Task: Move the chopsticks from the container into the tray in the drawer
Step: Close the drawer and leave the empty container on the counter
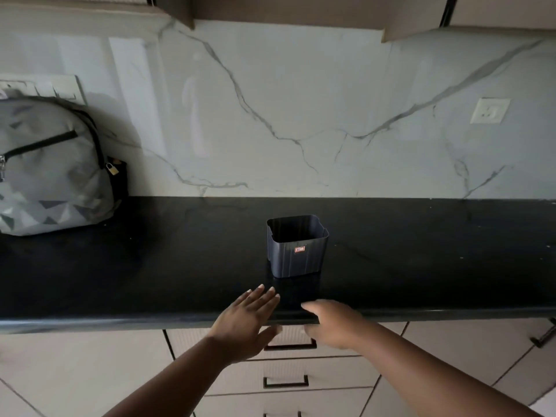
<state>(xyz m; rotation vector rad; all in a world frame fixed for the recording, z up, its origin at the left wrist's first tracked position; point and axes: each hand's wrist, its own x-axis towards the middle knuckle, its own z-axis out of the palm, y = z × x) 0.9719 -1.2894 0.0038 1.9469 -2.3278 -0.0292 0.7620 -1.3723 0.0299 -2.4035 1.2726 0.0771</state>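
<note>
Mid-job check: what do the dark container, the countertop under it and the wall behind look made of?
Dark blue-grey ribbed container: looks like moulded matte plastic, with thin walls, notched rim and a small sticker. Black countertop: probably polished stone, glossy with faint pale veins and a rounded front edge. White backsplash wall: marble or marble-look tile, grey veining and mirror-like reflections; the picture cannot settle which.

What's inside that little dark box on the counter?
The dark container stands upright and open-topped on the black counter. Only its upper inner walls show, and no chopsticks stick out above the rim. Its bottom is hidden by the front wall, so I cannot tell if something lies there.
</note>
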